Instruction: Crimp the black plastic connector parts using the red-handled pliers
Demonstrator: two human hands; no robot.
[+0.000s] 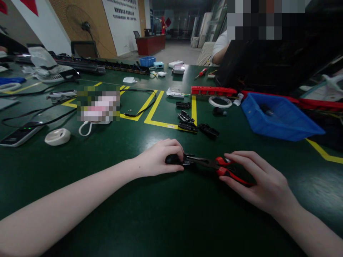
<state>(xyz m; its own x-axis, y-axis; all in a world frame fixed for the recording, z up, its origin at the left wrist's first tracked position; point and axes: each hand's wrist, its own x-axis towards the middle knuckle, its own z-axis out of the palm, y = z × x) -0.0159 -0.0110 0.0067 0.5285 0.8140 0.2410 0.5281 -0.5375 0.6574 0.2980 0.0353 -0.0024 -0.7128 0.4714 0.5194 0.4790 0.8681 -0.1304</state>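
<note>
My left hand (pixel 160 159) is closed around a small black plastic part (pixel 173 159) low over the green table. From the right, the long narrow jaws of red-handled needle-nose pliers (pixel 206 162) reach that part. My right hand (pixel 259 178) grips the pliers by their handles, thumb on the near side and fingers on the far side. Exactly what the jaw tips touch is too dark to make out. Beyond my hands lie several similar black plastic parts (pixel 187 126), some within a yellow-taped rectangle.
A blue bin (pixel 281 119) with a dark item inside stands at right, beside a red strip (pixel 214 91) and a white ring (pixel 220 102). Left are a white ring-shaped object (pixel 57 136), a black-and-white device (pixel 23 134) and cables. A person's arm (pixel 221 50) shows across the table.
</note>
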